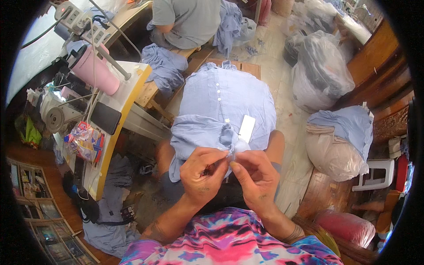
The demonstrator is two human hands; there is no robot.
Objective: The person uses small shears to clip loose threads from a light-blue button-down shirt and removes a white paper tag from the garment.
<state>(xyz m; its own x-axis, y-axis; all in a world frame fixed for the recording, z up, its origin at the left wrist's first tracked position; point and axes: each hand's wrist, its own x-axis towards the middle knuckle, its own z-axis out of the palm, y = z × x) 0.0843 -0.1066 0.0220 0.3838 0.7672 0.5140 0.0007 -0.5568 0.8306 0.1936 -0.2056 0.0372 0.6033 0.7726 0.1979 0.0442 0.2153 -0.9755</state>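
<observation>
A light blue buttoned shirt [190, 99] lies spread over my lap and the support in front of me, its row of small white buttons running down the middle. Close to my body, my left hand [204, 173] is closed in a pinch on a gathered bit of the shirt's cloth. My right hand [258, 176] pinches right beside it, thumb and forefinger nearly meeting the left fingertips. What exactly lies between the fingertips is too small to make out. A white rectangular tag [247, 127] rests on the shirt just beyond my right hand.
At left, a yellow-edged table [138, 84] bears a pink tumbler [95, 70], a dark phone [105, 118], a colourful plastic packet [86, 142] and a sewing machine [55, 117]. Ahead sits a person in grey [187, 22]. Stuffed plastic bags [320, 73] and a white stool [377, 174] stand at right.
</observation>
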